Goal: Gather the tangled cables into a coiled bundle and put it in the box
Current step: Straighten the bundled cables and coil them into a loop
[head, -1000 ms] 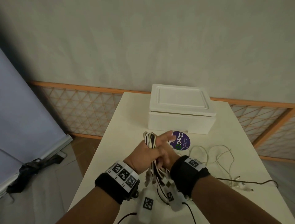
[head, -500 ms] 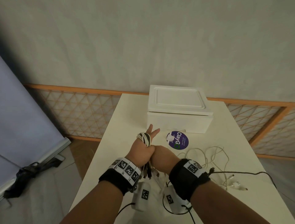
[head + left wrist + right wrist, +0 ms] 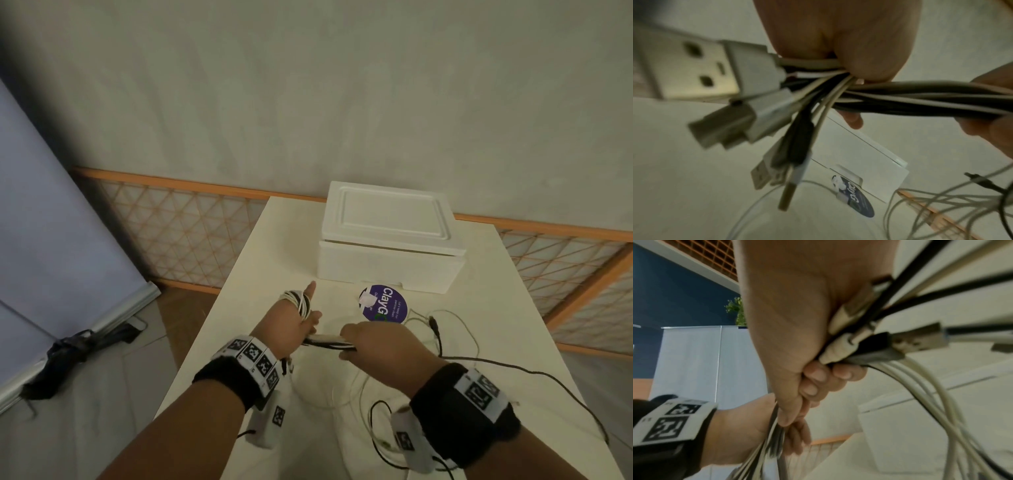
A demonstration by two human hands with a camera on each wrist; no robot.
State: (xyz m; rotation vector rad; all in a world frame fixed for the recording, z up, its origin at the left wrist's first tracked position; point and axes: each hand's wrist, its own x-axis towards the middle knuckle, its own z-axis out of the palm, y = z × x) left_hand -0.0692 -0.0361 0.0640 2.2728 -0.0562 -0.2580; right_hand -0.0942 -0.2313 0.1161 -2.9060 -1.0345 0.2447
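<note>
The left hand (image 3: pixel 291 325) hovers over the left side of the tabletop (image 3: pixel 246 284), near its middle, with cable turns wound round its outstretched fingers as a coil (image 3: pixel 298 301); the left wrist view shows it also pinching the gathered strands against the palm, with several plugs (image 3: pixel 701 65) dangling loose below. A stretch of the cables (image 3: pixel 325 342), white and black together, runs taut from this hand to the right hand (image 3: pixel 380 346), which is just beside it and curled into a fist round the strands and a few plug ends. To the right and toward the near edge, thin white and black cable lengths (image 3: pixel 455 329) trail loose over the tabletop, so the winding looks only partly done. Farther back, at the far edge, the box (image 3: pixel 390 263) stands with its lid (image 3: pixel 390 216) on, and a round purple sticker (image 3: pixel 383 305) lies on the tabletop just in front of it. By my reading, a few turns are made; left to do are taking up the slack, tucking in the plugs, opening the box, and laying the bundle inside.
</note>
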